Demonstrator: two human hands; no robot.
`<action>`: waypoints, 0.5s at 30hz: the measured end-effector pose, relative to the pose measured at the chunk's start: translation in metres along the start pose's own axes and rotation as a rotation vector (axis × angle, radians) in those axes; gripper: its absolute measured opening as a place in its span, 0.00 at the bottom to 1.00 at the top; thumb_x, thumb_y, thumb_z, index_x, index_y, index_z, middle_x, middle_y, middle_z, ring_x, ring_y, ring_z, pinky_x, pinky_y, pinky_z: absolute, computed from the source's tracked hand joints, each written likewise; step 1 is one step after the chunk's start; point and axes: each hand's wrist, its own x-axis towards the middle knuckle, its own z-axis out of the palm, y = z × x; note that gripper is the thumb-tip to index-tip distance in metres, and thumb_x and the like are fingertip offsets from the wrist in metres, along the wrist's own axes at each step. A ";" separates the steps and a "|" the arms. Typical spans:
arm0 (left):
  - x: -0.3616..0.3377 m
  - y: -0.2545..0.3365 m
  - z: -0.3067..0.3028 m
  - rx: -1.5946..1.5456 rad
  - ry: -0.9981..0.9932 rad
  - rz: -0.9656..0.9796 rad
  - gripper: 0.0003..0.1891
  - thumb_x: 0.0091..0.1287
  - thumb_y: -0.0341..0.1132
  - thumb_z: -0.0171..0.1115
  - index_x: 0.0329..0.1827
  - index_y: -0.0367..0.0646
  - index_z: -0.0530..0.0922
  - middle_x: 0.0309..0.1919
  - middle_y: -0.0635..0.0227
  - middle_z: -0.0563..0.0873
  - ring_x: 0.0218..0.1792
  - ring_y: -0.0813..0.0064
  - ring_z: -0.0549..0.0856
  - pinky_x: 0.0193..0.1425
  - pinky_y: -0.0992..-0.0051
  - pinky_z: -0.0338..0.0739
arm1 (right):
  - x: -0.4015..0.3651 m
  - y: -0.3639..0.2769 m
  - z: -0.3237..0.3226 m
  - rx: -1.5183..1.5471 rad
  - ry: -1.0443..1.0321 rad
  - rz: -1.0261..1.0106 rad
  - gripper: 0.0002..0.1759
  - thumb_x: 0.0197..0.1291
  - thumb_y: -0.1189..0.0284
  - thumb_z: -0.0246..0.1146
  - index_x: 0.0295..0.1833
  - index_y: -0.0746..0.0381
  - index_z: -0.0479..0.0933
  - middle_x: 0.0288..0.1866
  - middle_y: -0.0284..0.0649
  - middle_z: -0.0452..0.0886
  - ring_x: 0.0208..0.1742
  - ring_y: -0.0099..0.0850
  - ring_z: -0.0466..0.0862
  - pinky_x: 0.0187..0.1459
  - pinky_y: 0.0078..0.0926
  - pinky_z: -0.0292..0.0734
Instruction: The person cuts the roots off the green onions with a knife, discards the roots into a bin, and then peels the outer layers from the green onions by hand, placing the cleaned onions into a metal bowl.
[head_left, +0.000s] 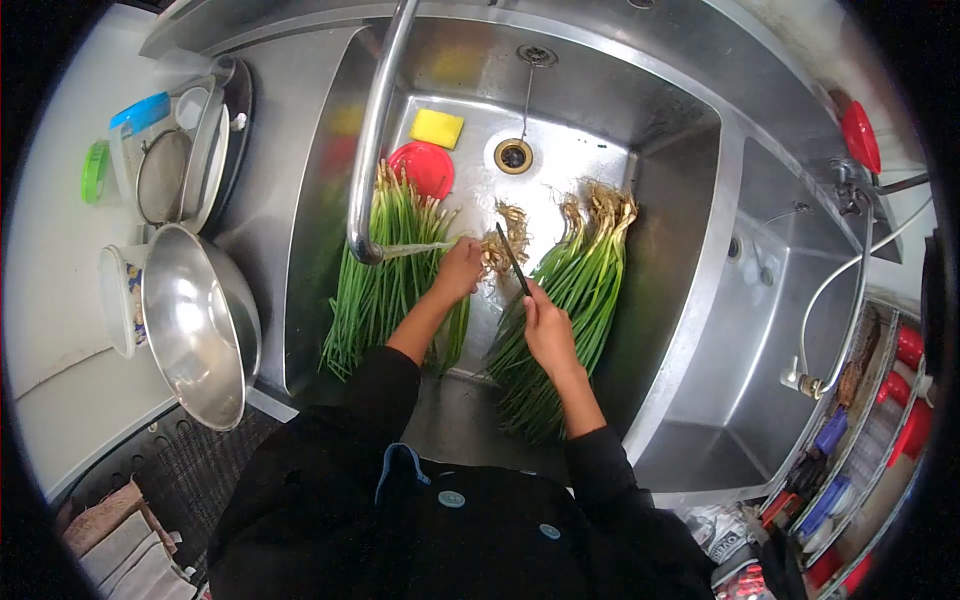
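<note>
Inside the metal sink (670,230), my left hand (460,268) is closed round the pale end of a green onion, whose leaves hang down below it. My right hand (545,322) grips a dark knife (512,258), its blade pointing up and left over a small pile of trimmed roots (515,225). To the left lies a large bunch of green onions (375,270) with pale ends up. On the right, another bunch (580,270) still has brown roots at its top. Water runs from the faucet (375,150) near my left hand.
A red round lid or dish (424,170) and a yellow sponge (437,129) lie at the sink's back left, near the drain (513,156). A steel bowl (195,325) and strainer (164,177) stand left. A second sink (750,350) and a shelf rack are on the right.
</note>
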 end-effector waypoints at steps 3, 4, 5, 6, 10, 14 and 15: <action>0.001 0.002 -0.001 -0.106 -0.034 -0.034 0.11 0.67 0.39 0.47 0.38 0.39 0.68 0.16 0.69 0.73 0.12 0.78 0.72 0.14 0.75 0.68 | -0.005 0.004 0.001 -0.027 0.030 -0.032 0.19 0.62 0.70 0.47 0.59 0.58 0.65 0.24 0.58 0.75 0.28 0.55 0.76 0.32 0.46 0.71; 0.002 0.000 0.000 -0.121 -0.053 -0.009 0.11 0.67 0.39 0.47 0.37 0.39 0.68 0.17 0.69 0.73 0.13 0.78 0.72 0.14 0.74 0.69 | -0.008 0.004 0.002 -0.011 0.034 -0.032 0.18 0.62 0.70 0.47 0.58 0.58 0.66 0.23 0.58 0.74 0.27 0.55 0.76 0.32 0.46 0.71; 0.002 -0.001 0.001 -0.136 -0.072 0.012 0.11 0.67 0.39 0.47 0.36 0.38 0.68 0.17 0.69 0.73 0.13 0.78 0.72 0.14 0.74 0.70 | -0.011 0.003 0.002 0.006 0.037 -0.030 0.18 0.62 0.70 0.47 0.58 0.59 0.66 0.22 0.58 0.74 0.26 0.55 0.76 0.31 0.46 0.71; 0.004 -0.004 0.003 -0.136 -0.072 0.011 0.11 0.67 0.39 0.47 0.36 0.38 0.68 0.17 0.69 0.73 0.13 0.78 0.72 0.14 0.74 0.70 | -0.014 0.001 0.001 0.006 0.036 -0.029 0.18 0.62 0.70 0.47 0.58 0.59 0.66 0.22 0.58 0.74 0.26 0.55 0.76 0.31 0.46 0.71; 0.008 -0.011 0.016 -0.142 -0.010 0.012 0.10 0.66 0.37 0.48 0.34 0.39 0.68 0.19 0.69 0.73 0.13 0.79 0.72 0.14 0.75 0.70 | -0.021 -0.003 -0.005 0.007 0.000 0.010 0.17 0.62 0.71 0.48 0.56 0.61 0.67 0.22 0.59 0.74 0.26 0.55 0.76 0.31 0.45 0.72; -0.005 0.003 0.032 -0.165 -0.032 0.049 0.09 0.66 0.36 0.48 0.33 0.39 0.69 0.19 0.70 0.73 0.14 0.80 0.71 0.14 0.77 0.68 | -0.005 0.018 0.023 0.036 0.076 -0.065 0.17 0.61 0.72 0.48 0.56 0.63 0.67 0.24 0.59 0.75 0.28 0.55 0.77 0.31 0.45 0.72; -0.011 0.009 0.038 -0.094 -0.054 0.050 0.08 0.66 0.36 0.48 0.34 0.40 0.70 0.18 0.71 0.72 0.14 0.80 0.71 0.15 0.79 0.67 | 0.003 0.018 0.028 0.018 0.062 -0.039 0.18 0.61 0.72 0.49 0.56 0.63 0.67 0.26 0.59 0.76 0.29 0.55 0.77 0.32 0.43 0.72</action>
